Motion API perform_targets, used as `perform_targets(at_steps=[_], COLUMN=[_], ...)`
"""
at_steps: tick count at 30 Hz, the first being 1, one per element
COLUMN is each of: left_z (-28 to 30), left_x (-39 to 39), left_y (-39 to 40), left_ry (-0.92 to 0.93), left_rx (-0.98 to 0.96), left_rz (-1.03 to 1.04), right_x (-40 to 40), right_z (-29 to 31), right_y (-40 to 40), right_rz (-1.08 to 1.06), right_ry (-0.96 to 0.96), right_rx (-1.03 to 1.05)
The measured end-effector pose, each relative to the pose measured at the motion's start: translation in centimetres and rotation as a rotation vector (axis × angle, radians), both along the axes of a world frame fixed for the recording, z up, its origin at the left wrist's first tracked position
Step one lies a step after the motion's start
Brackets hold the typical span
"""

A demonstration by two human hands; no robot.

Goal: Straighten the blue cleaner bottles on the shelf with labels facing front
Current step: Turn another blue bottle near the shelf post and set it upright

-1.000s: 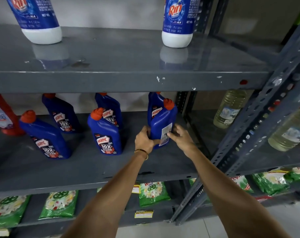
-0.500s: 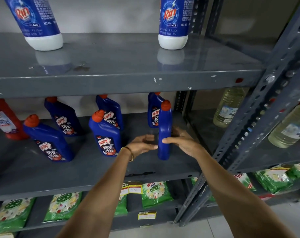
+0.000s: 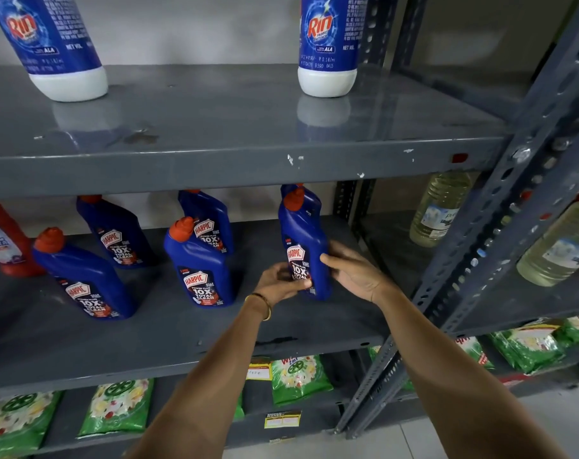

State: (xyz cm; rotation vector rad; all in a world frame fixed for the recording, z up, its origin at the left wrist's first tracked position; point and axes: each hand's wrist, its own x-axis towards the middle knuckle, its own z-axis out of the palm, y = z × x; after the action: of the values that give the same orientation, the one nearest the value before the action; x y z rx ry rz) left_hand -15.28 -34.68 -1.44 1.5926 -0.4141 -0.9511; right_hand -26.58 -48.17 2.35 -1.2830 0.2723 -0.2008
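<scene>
Several blue cleaner bottles with orange caps stand on the middle grey shelf (image 3: 182,346). The rightmost front bottle (image 3: 303,233) stands upright with its label turned toward me. My left hand (image 3: 281,281) grips its lower left side at the label. My right hand (image 3: 354,270) holds its right side. Behind it another blue bottle (image 3: 286,188) is almost hidden. To the left stand a front-middle bottle (image 3: 198,263), a front-left bottle (image 3: 82,276), and two back bottles (image 3: 116,233) (image 3: 212,213), all with labels showing.
A red bottle (image 3: 3,240) stands at the shelf's far left. Two blue-and-white bottles (image 3: 53,44) (image 3: 328,44) stand on the upper shelf. Yellowish liquid bottles (image 3: 437,210) fill the rack to the right, past the slotted upright (image 3: 500,226). Green packets (image 3: 298,379) lie below.
The rightmost front bottle has been rotated: its back label showed first, then its narrow edge, and now its front label faces me. Both hands stayed on it.
</scene>
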Motion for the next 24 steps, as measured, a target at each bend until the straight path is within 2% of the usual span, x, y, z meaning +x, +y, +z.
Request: perform_targets(at_steps=[4,7,14,20,24], left_z=[-0.2,0.1,0.0,-0.4,-0.7], left_x=[-1.5,-2.7,-2.5,-2.1,-2.1], left_y=[-1.5,-2.0,-1.9,-0.9,-0.2], left_ry=[-0.248,-0.328,-0.497,-0.553,-0.455], left_rx=[0.164,0.207,0.282,0.267,0.179], left_rz=[0.278,0.400,0.314,0.256,0.248], right_x=[0.2,0.7,0.5,0.2,0.1], right_z=[-0.3,-0.5,-1.5,-2.6,-4.8], right_y=[-0.5,-0.5,-1.0,-1.4,-0.8], right_rz=[-0.142,-0.196,-0.276,-0.302,-0.348], right_ry=[0.028,0.057,0.076,0.107,0.287], right_rx=[-0.018,-0.044,-0.007,0.063,-0.122])
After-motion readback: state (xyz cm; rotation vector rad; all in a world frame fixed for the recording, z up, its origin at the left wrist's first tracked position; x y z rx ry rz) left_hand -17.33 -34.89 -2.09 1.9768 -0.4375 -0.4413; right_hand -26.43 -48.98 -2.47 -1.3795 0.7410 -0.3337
